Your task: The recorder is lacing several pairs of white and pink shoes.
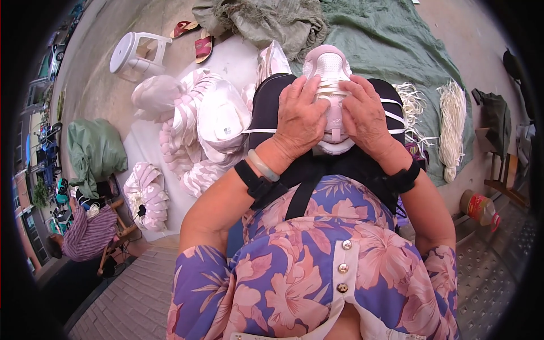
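Note:
A pink and white shoe upper rests on the black cover over my lap, its tongue pointing away from me. White laces cross its throat, and loose lace runs out to the left and right beyond my wrists. My left hand grips the left side of the upper, fingers curled by the eyelets. On the opposite edge, my right hand does the same with bent fingers. The fingertips partly cover the eyelet rows, so I cannot make out whether they pinch lace as well.
Stacked pink and white shoe uppers lie to the left, with a ring of more uppers nearer. Bundled white laces lie on a green tarp at right. A white stool, red slippers and a seated person are leftward.

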### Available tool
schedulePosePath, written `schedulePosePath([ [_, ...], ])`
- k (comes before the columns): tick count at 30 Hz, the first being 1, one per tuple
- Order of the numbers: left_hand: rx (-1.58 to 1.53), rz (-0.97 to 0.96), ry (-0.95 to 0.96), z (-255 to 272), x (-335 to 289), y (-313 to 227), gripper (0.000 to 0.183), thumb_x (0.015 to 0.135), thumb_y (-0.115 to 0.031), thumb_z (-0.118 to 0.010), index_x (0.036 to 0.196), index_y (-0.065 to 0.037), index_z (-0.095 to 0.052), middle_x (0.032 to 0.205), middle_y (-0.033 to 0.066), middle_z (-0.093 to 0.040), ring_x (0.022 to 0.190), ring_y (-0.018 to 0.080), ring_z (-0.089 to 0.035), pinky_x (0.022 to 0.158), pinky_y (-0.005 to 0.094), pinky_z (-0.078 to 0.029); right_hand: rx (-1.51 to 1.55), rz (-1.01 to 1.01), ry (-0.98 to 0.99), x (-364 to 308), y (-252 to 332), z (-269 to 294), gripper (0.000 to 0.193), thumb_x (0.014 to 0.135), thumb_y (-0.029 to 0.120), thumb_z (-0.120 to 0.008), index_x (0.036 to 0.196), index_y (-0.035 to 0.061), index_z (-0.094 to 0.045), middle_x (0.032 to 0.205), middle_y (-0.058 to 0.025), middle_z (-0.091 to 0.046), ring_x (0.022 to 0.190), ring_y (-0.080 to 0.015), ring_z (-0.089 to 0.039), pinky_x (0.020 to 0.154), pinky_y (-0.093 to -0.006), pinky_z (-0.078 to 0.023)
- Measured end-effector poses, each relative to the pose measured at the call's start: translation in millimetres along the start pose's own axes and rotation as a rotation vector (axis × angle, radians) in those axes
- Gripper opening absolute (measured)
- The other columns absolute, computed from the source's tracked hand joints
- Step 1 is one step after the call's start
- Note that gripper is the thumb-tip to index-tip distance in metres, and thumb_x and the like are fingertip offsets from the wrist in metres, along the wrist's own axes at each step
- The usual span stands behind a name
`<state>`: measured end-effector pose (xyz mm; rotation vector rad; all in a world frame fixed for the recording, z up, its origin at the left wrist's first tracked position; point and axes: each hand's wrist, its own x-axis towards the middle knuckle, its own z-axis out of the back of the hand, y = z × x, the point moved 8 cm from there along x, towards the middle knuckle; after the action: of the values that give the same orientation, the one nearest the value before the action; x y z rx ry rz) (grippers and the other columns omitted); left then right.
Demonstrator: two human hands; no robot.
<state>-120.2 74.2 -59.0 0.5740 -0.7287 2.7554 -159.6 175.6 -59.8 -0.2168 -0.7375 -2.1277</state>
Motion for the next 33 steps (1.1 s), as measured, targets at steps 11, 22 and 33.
schedulePosePath([
  [11,-0.190,0.087,0.024,-10.7,-3.2,13.3,0.017,0.071,-0.005,-0.061,0.089,-0.003,-0.061,0.115,0.0189,-0.052,0.102,0.0354,-0.051,0.086,0.0390,-0.042,0.161,-0.053,0.028,4.6,-12.5,-4.0,0.009,0.068,0.004,-0.061,0.076,0.0042,-0.054,0.105,-0.0094,-0.053,0.112,-0.0335,-0.044,0.089,-0.0426,-0.036],
  [22,-0.232,0.106,0.087,-15.6,-2.8,15.9,0.026,0.067,0.002,-0.055,0.093,-0.001,-0.056,0.118,0.0182,-0.049,0.105,0.0357,-0.048,0.090,0.0391,-0.039,-0.055,0.037,0.076,-1.6,-5.3,0.2,0.007,0.074,0.008,-0.057,0.079,0.0040,-0.056,0.108,-0.0093,-0.052,0.115,-0.0304,-0.042,0.092,-0.0476,-0.031],
  [33,-0.309,0.164,0.051,-28.9,0.5,21.7,0.011,0.075,-0.002,-0.055,0.086,0.000,-0.052,0.119,0.0193,-0.046,0.108,0.0366,-0.044,0.092,0.0392,-0.036,0.062,-0.099,0.040,-2.9,-16.0,-17.4,0.011,0.070,0.005,-0.052,0.080,0.0023,-0.055,0.111,-0.0152,-0.050,0.106,-0.0303,-0.046,0.090,-0.0430,-0.032],
])
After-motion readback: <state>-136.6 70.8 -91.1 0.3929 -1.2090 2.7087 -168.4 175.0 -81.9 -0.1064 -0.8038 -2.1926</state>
